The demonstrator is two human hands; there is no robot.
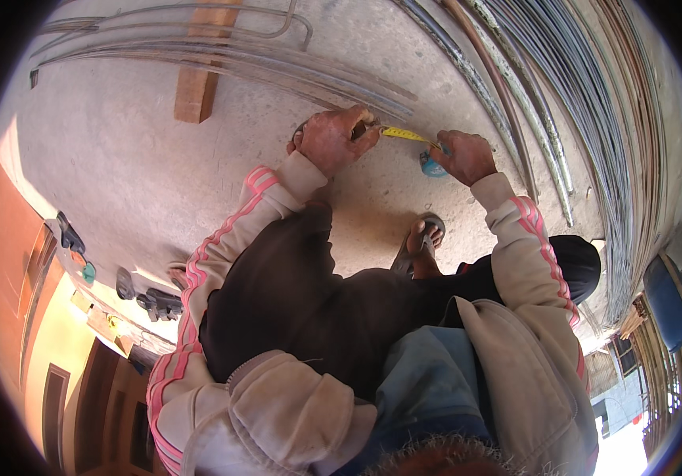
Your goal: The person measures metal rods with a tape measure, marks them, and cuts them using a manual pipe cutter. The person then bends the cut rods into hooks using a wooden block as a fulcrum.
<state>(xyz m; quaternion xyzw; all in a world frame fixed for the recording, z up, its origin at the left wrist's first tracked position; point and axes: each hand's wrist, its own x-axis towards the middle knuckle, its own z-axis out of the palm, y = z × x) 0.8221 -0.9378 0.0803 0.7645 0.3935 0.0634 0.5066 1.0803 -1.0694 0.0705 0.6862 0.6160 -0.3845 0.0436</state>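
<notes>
Both forearms reach forward over the concrete floor [119,170]. The left hand [335,140] curls, fingertips closed on the blade end of the tape measure [404,134]; the right hand [468,157] grips its blue case. It hangs well in from the floor's left edge. Fingers hide the blade's tip and part of the case.

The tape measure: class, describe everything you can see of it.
The tape measure has a blue, rounded case, perhaps plastic, partly hidden by the right hand, which grips it. Its thin yellow blade carries dark markings too small to read. A short length is drawn out and spans the gap to the left hand, whose fingers meet its far end. In the picture, the blade slopes slightly down toward the case. Concrete floor lies beneath.
</notes>
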